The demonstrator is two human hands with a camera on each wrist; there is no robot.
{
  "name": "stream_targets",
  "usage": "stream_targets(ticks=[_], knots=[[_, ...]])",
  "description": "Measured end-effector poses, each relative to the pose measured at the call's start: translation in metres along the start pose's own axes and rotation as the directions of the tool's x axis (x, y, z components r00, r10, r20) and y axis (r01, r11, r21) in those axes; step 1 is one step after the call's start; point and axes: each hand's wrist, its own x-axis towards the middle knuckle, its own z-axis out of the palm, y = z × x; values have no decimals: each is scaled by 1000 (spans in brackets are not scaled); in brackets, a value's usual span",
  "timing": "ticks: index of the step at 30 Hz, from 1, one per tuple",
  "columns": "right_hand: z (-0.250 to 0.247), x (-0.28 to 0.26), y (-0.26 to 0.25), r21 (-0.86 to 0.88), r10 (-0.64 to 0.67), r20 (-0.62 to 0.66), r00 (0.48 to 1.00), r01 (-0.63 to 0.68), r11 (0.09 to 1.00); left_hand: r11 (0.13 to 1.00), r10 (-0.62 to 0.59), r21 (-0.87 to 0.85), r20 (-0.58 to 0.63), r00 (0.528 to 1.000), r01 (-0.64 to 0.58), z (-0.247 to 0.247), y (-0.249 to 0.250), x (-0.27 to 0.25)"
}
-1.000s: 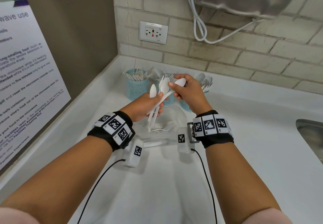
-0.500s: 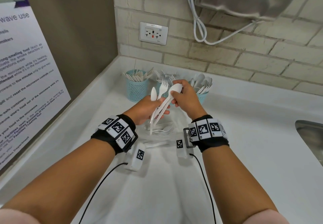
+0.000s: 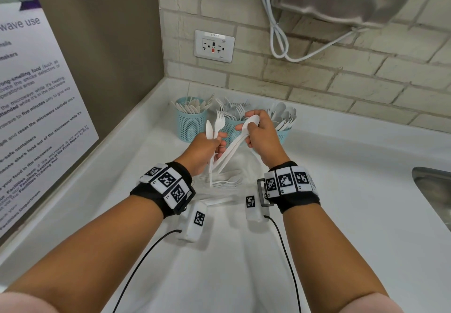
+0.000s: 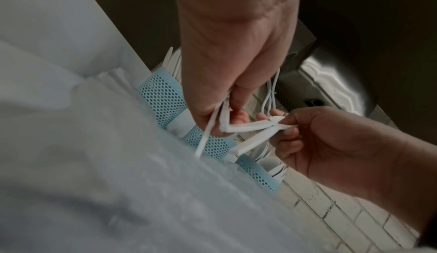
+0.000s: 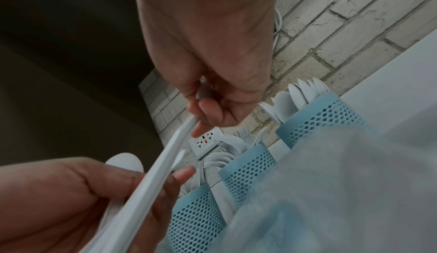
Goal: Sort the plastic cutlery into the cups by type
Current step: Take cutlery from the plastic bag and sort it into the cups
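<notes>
The white spoons point(image 3: 240, 137) are up in the air, just in front of three blue cups point(image 3: 191, 123) at the back of the bench point(image 3: 341, 203). The right hand point(image 3: 260, 137) has its fingers curled round the bowl ends of the spoons, and their handles slant down toward the left hand point(image 3: 202, 151).

The left hand is closed round a fork point(image 3: 219, 123) and a knife point(image 3: 209, 129), which stick up out of the fist. Its fingertips lie right by the spoon handles; I cannot tell if they still pinch them.

The handles are thin and smooth, so one could slip out and fall on the loose cutlery point(image 3: 227, 181) lying on the bench below. The cups stand close together and look full, so a spoon could end up with the forks, or a bump could tip a cup over.
</notes>
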Motion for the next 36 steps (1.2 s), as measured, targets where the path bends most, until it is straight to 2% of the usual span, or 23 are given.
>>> stream_targets(ticks=[8, 12, 18, 24, 29, 31, 36], knots=[[-1, 0, 2, -11, -4, -17, 1000, 4, 1000, 999, -36, -9, 47, 998, 36, 1, 0, -2], [-1, 2, 1, -11, -12, -27, 1000, 12, 1000, 996, -41, -78, 92, 995, 48, -2, -1, -2], [0, 2, 1, -30, -64, 34, 997, 65, 997, 996, 12, -87, 84, 996, -4, 2, -4, -3], [4, 1, -2, -125, -135, 141, 981, 153, 980, 993, 1, 114, 89, 996, -11, 5, -6, -2], [5, -2, 0, -160, -136, 190, 972, 167, 973, 997, -69, -11, 222, 973, 73, 6, 2, -5], [5, -3, 1, -195, -143, 211, 967, 185, 963, 996, -92, 33, 240, 966, 87, 5, 3, -6], [10, -5, 5, -227, -143, 298, 944, 216, 950, 959, -75, 281, 338, 938, -24, 9, 7, -9]])
